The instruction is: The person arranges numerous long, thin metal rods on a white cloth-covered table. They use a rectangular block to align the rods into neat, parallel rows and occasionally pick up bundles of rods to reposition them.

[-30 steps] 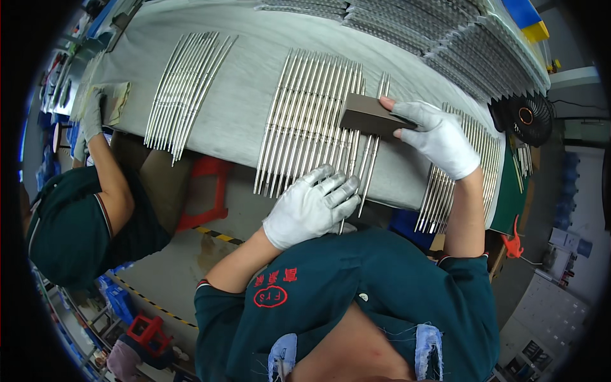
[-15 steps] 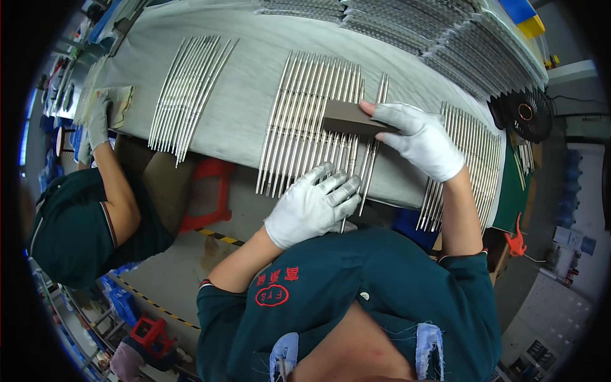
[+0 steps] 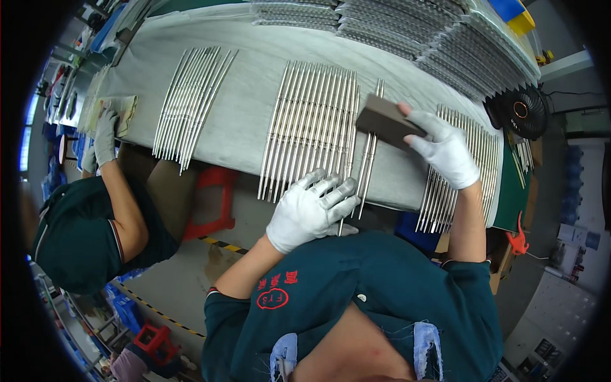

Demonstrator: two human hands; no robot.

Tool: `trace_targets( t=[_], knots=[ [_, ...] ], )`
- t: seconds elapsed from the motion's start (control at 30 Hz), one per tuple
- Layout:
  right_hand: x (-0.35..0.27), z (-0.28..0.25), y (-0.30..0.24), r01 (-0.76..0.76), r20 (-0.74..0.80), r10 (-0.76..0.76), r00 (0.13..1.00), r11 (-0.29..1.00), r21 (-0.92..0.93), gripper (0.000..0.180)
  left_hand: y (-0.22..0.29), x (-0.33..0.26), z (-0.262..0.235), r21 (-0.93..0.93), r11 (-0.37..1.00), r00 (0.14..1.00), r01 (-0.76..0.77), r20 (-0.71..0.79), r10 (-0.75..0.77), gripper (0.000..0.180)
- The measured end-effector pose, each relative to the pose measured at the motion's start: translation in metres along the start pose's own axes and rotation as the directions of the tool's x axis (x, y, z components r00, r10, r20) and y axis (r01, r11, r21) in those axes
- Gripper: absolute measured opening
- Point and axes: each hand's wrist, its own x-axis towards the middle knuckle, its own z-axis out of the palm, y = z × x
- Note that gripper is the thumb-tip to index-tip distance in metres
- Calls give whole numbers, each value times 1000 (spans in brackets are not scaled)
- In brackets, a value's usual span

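**Dark block held over the middle row of metal rods**

Your right hand (image 3: 445, 149) has its gloved fingers (image 3: 420, 121) closed round a dark brown block (image 3: 385, 121); the block sits tilted at the right edge of the middle row of rods (image 3: 312, 127), touching or just above the two loose rods (image 3: 369, 153) beside that row; I cannot tell which. Your left hand (image 3: 312, 210) lies flat with its fingers spread and holding nothing, pressing on the near ends of the same row where they overhang the grey surface (image 3: 248, 102).

The rods look thin, stiff and smooth, so I judge them light one by one and apt to roll or slip sideways; a flat palm across many ends looks the surest hold. The block looks rigid and light; gripping its long sides, as you do, seems sound.

Left of the middle row lies another row of rods (image 3: 191, 105); right of it, past your right hand, a third row (image 3: 464, 172). Beyond the middle row, stacked bundles of rods (image 3: 445, 44) fill the far edge; a blue and yellow package (image 3: 515, 13) sits above them. Right of the row stands a black fan (image 3: 517, 111). Far left of the row, another person's gloved hand (image 3: 105, 134) rests on a pale pad (image 3: 124, 108). I see no legible labels or signs.
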Motion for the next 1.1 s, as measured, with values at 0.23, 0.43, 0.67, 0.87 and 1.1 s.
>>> trace_targets(
  t=[0.23, 0.43, 0.67, 0.87, 1.1],
  knots=[
    [-55, -54, 58, -313, -125, 314, 941, 949, 30, 61, 0, -7, 11, 36, 998, 998, 44, 41, -46, 60],
    [-49, -39, 51, -114, -259, -53, 964, 799, -591, 62, 2, -4, 3, 64, 995, 981, 81, 172, -91, 77],
    [-39, 47, -11, 271, 301, -149, 942, 866, -420, 68, 4, 3, -7, 36, 993, 966, 113, 230, -118, 90],
    [-37, 61, -13, 314, 289, -208, 934, 866, -390, 70, 1, 1, 2, 70, 992, 982, 109, 149, -118, 80],
    [-37, 64, -22, 284, 303, -166, 938, 870, -404, 81, 0, -1, 2, 54, 989, 982, 138, 125, -144, 76]
  ],
)
